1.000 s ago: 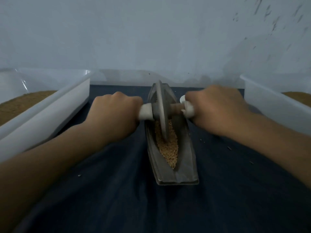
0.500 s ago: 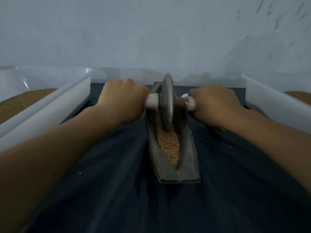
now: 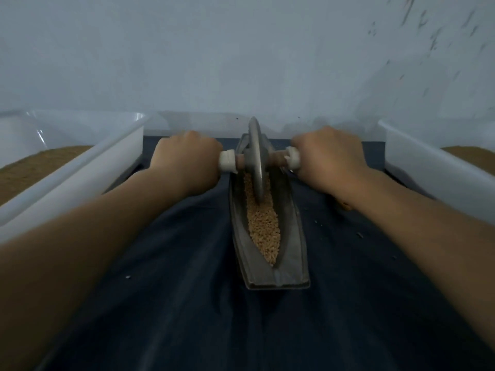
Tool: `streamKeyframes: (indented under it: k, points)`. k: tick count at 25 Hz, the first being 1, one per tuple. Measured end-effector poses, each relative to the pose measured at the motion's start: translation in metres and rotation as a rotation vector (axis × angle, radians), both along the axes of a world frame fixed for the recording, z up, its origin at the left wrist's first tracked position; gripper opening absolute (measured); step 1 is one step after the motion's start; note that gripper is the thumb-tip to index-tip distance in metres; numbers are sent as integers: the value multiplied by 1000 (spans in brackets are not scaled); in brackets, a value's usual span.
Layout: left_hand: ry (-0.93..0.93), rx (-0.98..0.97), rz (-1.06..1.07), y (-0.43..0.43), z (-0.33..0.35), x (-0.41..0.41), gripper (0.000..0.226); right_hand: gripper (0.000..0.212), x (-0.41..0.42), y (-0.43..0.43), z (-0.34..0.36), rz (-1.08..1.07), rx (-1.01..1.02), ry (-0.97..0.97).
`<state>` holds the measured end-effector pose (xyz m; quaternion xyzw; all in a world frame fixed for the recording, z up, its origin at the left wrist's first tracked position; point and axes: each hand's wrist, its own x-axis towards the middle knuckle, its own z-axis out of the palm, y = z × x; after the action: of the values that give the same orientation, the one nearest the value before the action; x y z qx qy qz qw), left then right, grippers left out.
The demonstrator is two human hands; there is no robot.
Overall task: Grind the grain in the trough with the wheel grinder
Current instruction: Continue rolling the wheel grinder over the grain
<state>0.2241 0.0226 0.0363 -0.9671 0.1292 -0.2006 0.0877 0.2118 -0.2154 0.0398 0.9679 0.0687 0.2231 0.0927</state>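
Note:
A long grey boat-shaped trough (image 3: 294, 253) lies lengthwise on a dark blue cloth, holding tan grain (image 3: 263, 226) along its middle. The grey wheel grinder (image 3: 256, 159) stands upright in the trough's far half, its rim in the grain. A wooden axle with white end grips runs through the wheel. My left hand (image 3: 187, 162) grips the left handle and my right hand (image 3: 326, 159) grips the right handle; both fists hide most of the handles.
A white tub (image 3: 88, 172) with brown grain stands at the left, and another white tub (image 3: 428, 167) with grain at the right. A pale wall rises close behind the trough. A few loose grains lie scattered on the cloth (image 3: 187, 303).
Both hands have pushed the wheel away from me, from the trough's middle to its far end. More grain shows uncovered in the near half.

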Motion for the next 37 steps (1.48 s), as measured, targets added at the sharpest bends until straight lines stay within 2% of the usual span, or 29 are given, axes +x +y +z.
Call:
streamKeyframes:
  k: [2, 3, 5, 7, 9, 11, 13, 15, 18, 20, 22, 24, 26, 28, 29, 32, 35, 37]
  points:
    - [-187, 61, -105, 17, -13, -28, 11, 16, -27, -13, -10, 116, -71, -122]
    - [-258, 98, -154, 23, -17, -45, 17, 21, -47, -19, -17, 148, -85, -213]
    - [-334, 102, -204, 29, -13, -51, 23, 26, -64, -27, -23, 175, -73, -312]
    - [-297, 115, -135, 18, -13, -41, 18, 31, -54, -19, -23, 96, -92, -267]
    - [-197, 41, -5, 0, -14, -18, 6, 28, -23, -3, -17, 4, -48, -149]
    - [-104, 1, 55, -10, -6, 1, 10, 18, 7, 9, -3, -20, 45, -32]
    - [-59, -12, 44, -8, -3, -2, 10, 19, 9, 10, 5, -11, 42, 43]
    - [-111, 6, -27, 5, -8, -21, 3, 24, -15, -3, -3, 54, -18, -37]
    - [-268, 68, -190, 21, -16, -53, 21, 37, -64, -16, -24, 136, -80, -268]
    - [-301, 95, -170, 17, -11, -47, 20, 38, -58, -14, -21, 104, -79, -238]
    - [-234, 112, -88, 2, -10, -27, 6, 24, -29, -4, -18, 39, -25, -119]
    - [-123, 74, 7, -11, 3, -2, 13, 9, 3, 8, -8, -3, 89, 0]
    - [-44, 58, 27, -15, 10, 10, 20, 10, 16, 12, -2, -7, 135, 43]
    - [-70, 87, -25, -9, 6, -4, 12, 14, 0, 2, -8, 28, 66, -23]
    - [-144, 86, -87, -1, -1, -15, 6, 20, -14, -6, -17, 76, 22, -92]
    - [-313, 95, -230, 17, -9, -43, 22, 33, -54, -20, -30, 167, -15, -290]
    - [-275, 139, -144, 5, -12, -27, 15, 22, -37, -10, -30, 59, -44, -215]
    - [-180, 59, -37, -10, -5, -2, 6, 11, -8, 7, -18, -33, 36, -101]
